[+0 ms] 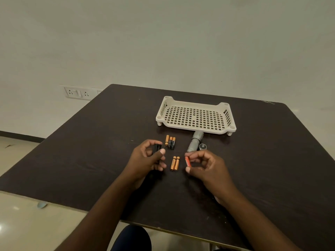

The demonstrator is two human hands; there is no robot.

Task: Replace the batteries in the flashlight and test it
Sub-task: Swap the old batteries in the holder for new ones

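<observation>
My left hand [146,160] grips a black battery holder [157,149] just above the dark table. My right hand [204,166] pinches a small orange-red battery [187,161] between thumb and fingers. Between the hands, two orange batteries [175,163] lie side by side. Three more batteries [170,142], orange and black, lie farther back. The grey flashlight body [194,143] lies behind my right hand, its head under the tray's front edge. Its black end cap [202,146] sits just to its right.
A cream perforated plastic tray [195,115] stands on short legs at the back of the dark table [90,151]. A wall socket plate [78,92] is behind the table's left corner. The table's near edge runs across below my forearms.
</observation>
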